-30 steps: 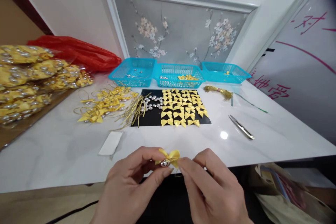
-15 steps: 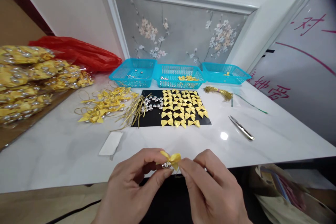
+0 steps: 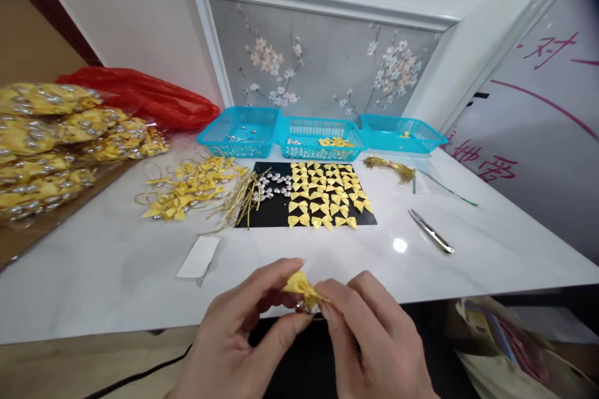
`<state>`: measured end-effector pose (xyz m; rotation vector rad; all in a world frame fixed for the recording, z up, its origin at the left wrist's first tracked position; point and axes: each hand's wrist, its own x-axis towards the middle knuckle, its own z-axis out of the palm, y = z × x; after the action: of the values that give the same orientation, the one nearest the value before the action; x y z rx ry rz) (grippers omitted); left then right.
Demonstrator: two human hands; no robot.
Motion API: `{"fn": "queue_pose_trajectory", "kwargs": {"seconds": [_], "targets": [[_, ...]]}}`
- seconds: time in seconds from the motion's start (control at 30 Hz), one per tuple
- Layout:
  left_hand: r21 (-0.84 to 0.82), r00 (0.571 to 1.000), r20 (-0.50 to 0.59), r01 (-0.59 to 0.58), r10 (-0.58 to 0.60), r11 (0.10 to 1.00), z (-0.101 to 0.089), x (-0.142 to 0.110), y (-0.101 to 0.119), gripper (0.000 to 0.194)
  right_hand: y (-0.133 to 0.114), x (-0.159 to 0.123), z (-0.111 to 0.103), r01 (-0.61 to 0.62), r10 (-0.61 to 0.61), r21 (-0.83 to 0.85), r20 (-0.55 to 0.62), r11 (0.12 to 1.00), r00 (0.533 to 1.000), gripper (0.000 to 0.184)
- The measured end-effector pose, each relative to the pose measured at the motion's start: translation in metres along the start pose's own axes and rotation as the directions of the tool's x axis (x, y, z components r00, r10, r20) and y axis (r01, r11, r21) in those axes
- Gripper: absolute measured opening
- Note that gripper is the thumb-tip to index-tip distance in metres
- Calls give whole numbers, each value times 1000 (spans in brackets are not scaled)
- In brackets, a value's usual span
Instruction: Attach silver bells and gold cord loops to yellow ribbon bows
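A yellow ribbon bow is between my two hands near the table's front edge, with a shiny silver bead-like piece under it. My left hand curls around the bow's left side, its thumb below by the silver piece and its index finger above. With thumb and index finger, my right hand pinches the bow's right side. Behind the hands, a black mat carries rows of yellow bows and a cluster of silver pieces. Gold ties lie across its left edge.
Finished-looking bows with loops are heaped left of the mat. Blue baskets line the back wall. Small snips and a gold tie bundle lie right. Bagged bows, a red bag and a white pad are left.
The bow has turned and tilted between my fingers. My left index finger has lifted off it slightly, and the right fingers have shifted a little downward with it.
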<state>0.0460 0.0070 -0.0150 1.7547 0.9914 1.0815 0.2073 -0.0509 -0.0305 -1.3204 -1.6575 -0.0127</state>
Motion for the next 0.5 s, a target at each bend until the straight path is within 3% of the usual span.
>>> {"fn": "queue_pose_trajectory", "kwargs": {"seconds": [0.13, 0.27, 0.5], "targets": [[71, 1000, 7, 10, -11, 997, -2, 4, 7, 16, 1, 1, -1, 50, -51, -37, -25, 998, 998, 27], [83, 1000, -1, -15, 15, 996, -2, 6, 8, 14, 0, 0, 1, 54, -56, -45, -52, 998, 997, 25], [101, 981, -19, -189, 192, 977, -2, 3, 6, 27, -9, -3, 4, -171, 179, 86, -91, 982, 980, 12]]}}
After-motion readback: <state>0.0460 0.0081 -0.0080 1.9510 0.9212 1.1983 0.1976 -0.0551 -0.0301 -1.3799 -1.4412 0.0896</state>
